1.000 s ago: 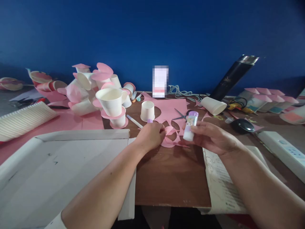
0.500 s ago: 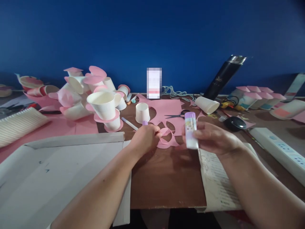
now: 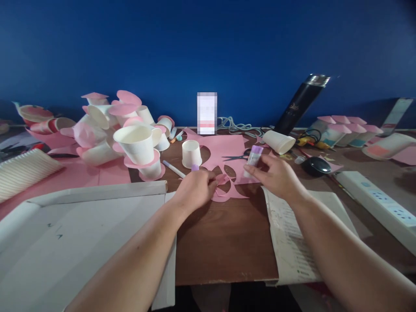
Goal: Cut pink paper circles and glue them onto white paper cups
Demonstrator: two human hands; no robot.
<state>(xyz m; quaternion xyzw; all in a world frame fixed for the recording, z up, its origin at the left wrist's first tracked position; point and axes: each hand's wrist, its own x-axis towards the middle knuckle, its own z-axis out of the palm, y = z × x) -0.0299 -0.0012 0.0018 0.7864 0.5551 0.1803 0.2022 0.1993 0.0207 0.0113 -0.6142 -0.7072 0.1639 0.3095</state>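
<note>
My right hand [image 3: 281, 175] is closed around a white glue stick [image 3: 252, 162] with a purple end, tilted above the pink sheet. My left hand [image 3: 198, 186] is closed in a pinch on a small pink paper strip [image 3: 222, 178], just over the cut-out paper. A purple cap [image 3: 195, 167] shows behind the left knuckles; whether the hand touches it cannot be seen. Beyond that hand a white paper cup [image 3: 191, 154] stands upside down. Scissors [image 3: 235, 157] lie on the pink sheet [image 3: 224, 143], which has round holes cut in it.
Decorated paper cups [image 3: 138, 145] are piled at the left, beside a stack of nested cups [image 3: 29, 173] and a grey-white box lid [image 3: 97, 242]. To the right lie a cup [image 3: 278, 142], a black mouse [image 3: 316, 166] and a power strip [image 3: 380, 203]. A dark flask [image 3: 300, 104] leans behind.
My right hand has moved left and slightly away from me, tilting the glue stick. My left hand has stayed nearly in place with the paper strip. The view has shifted slightly.
</note>
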